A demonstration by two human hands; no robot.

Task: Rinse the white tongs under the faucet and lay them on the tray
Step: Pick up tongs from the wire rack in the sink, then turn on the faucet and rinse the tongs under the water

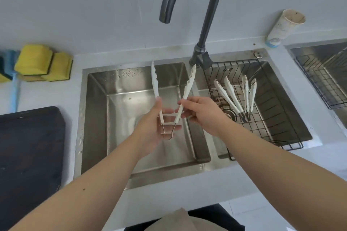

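Nearest the camera, two bare forearms reach out over the front edge of the table [187, 193] and into the left basin of the double sink [97, 110]. The left hand [153, 127] is cupped under the hinge end of the white tongs [173, 99], thumb pressed along the left arm of them, palm cradling the metal loop at the bottom. The right hand [202, 114] pinches the right arm between thumb and fingertips, so both hands are closed on the one tool, and the tongs stand spread in a V, tips pointing up and away.

Further out, the dark faucet [202, 30] arches over the basin, its spout above and behind the tips. No stream of water is visible, so the rinse looks yet to begin. To do it well, I'd say keep the tongs held wide like this so water reaches the inner scalloped faces, tilt the tips down into the flow, and turn them to wet both sides and the hinge.

To the right, three more pairs of tongs [228, 97] lie in a wire rack [277, 118] set in the right basin. At the left edge sits a dark tray [30, 155], the likely landing spot; it's well apart, so drip off first.
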